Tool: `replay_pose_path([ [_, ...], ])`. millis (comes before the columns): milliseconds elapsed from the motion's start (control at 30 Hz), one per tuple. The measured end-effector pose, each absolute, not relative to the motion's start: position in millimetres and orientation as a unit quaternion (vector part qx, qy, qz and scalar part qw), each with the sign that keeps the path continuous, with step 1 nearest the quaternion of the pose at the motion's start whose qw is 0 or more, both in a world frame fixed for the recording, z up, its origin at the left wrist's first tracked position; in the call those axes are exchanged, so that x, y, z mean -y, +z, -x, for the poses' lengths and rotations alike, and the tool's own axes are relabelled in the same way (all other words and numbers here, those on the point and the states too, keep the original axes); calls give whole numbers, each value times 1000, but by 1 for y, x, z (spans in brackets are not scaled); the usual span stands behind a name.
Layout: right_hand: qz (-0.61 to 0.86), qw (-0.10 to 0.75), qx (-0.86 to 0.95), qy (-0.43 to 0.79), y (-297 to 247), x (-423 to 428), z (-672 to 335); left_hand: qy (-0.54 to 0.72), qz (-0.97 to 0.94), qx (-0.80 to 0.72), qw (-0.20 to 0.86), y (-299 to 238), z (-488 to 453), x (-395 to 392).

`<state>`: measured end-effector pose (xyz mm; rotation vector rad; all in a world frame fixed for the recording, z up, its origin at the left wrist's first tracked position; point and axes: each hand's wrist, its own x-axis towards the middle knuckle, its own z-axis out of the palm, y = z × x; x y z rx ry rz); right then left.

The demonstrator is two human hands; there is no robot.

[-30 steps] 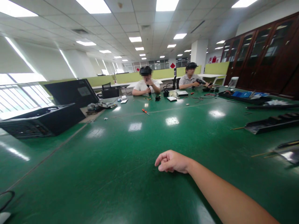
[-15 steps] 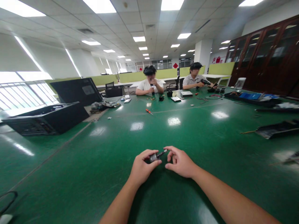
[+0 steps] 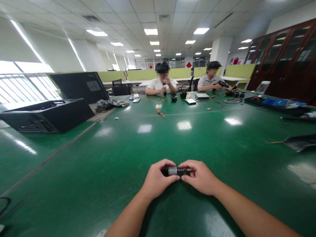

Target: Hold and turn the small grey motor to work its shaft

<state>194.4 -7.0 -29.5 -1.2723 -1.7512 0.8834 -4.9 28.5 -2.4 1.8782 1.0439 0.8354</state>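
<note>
Both my hands meet low in the middle, just above the green table (image 3: 103, 158). Between them is a small cylindrical part (image 3: 175, 171), silver at its left end and dark at its right, lying level. My left hand (image 3: 158, 179) is closed round its silver end. My right hand (image 3: 201, 177) pinches the dark end with curled fingers. Most of the part is hidden by my fingers.
An open black computer case (image 3: 46, 115) and its panel (image 3: 79, 86) stand at the left. An orange-handled screwdriver (image 3: 161, 113) lies mid-table. Two people sit at the far end with small tools and parts. Black trays (image 3: 300, 142) lie at the right edge.
My left hand came into view holding the part and met my right hand. The part now lies level with my right fingers closed on its end. The view has tilted down slightly.
</note>
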Motion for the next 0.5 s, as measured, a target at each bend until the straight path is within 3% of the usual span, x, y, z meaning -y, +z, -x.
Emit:
replay_pose_path([
  [300,492,407,674,373,-24,10,-191,318,-757,-411,396,-1,4,-27],
  [500,507,397,695,320,-20,11,-191,311,-759,-414,395,-1,4,-27],
])
